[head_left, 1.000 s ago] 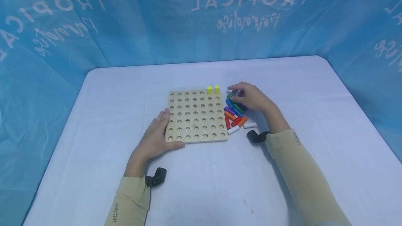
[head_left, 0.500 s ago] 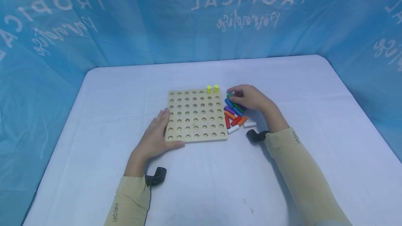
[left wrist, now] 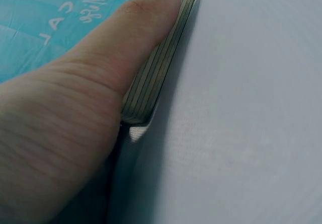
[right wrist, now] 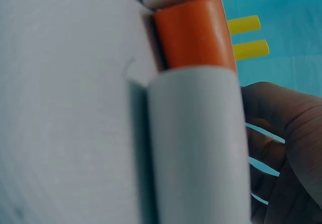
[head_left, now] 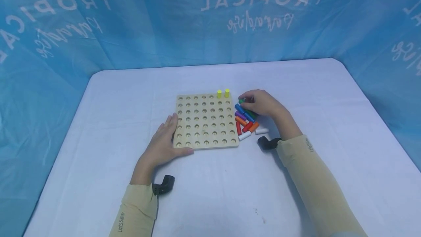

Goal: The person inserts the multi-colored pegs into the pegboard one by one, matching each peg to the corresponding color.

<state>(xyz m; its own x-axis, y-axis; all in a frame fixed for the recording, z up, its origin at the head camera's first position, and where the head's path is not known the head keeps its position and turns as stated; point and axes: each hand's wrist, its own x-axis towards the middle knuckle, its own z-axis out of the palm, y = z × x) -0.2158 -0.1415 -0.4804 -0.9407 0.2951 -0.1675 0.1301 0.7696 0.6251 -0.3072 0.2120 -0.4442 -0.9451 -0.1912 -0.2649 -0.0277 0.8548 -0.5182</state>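
Note:
A square wooden pegboard (head_left: 200, 121) with rows of round holes lies on the table. Two yellow pegs (head_left: 219, 94) stand in its back row near the right corner. My left hand (head_left: 161, 145) rests against its near-left corner, fingers straight along the left side. In the left wrist view the thumb (left wrist: 136, 27) lies along the front edge. At the back of a loose peg pile, my right hand (head_left: 263, 102) holds a green peg (head_left: 241, 101) between thumb and index finger. Its other fingers are partly hidden behind the hand.
Blue (head_left: 239, 108), purple (head_left: 240, 115), orange (head_left: 254, 126), red (head_left: 238, 128) and white pegs (head_left: 261, 131) lie jumbled beside the board's right side. A white cloth covers the table (head_left: 210, 193). Blue printed curtains (head_left: 184, 28) hang behind it.
The right hand's spread fingers have drawn in, with thumb and index closing at the green peg, which has shifted slightly right. The left hand and board stay in place.

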